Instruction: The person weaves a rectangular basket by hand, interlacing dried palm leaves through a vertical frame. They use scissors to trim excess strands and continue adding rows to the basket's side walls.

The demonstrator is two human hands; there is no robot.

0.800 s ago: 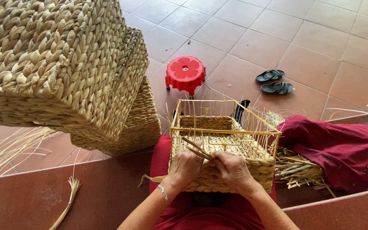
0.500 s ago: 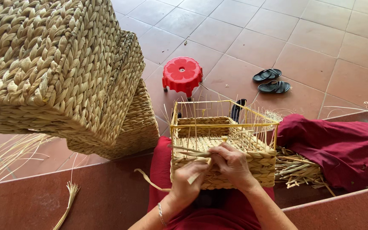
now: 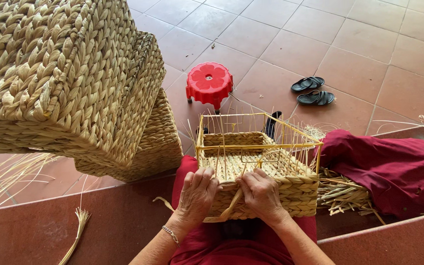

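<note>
A half-woven straw basket (image 3: pixel 290 191) on a yellow wire frame (image 3: pixel 258 118) rests on my lap, with thin upright stakes rising from its woven lower wall. My left hand (image 3: pixel 197 194) presses flat against the near-left corner of the weave. My right hand (image 3: pixel 261 194) pinches a flat straw strand (image 3: pixel 226 212) that runs down and left from the near wall. A loose strand end (image 3: pixel 163 202) curls out by my left wrist, which wears a thin bracelet.
Stacked finished woven baskets (image 3: pixel 69 83) tower at left. A red plastic stool (image 3: pixel 209 82) and a pair of black sandals (image 3: pixel 312 91) sit on the tiled floor beyond. A dark red cloth (image 3: pixel 393 167) and loose straw (image 3: pixel 342 194) lie at right; straw bundles (image 3: pixel 6 179) at left.
Both hands have slid down from the top edge of the weave to the near wall. The strand formerly held up between them now runs downward under my right hand.
</note>
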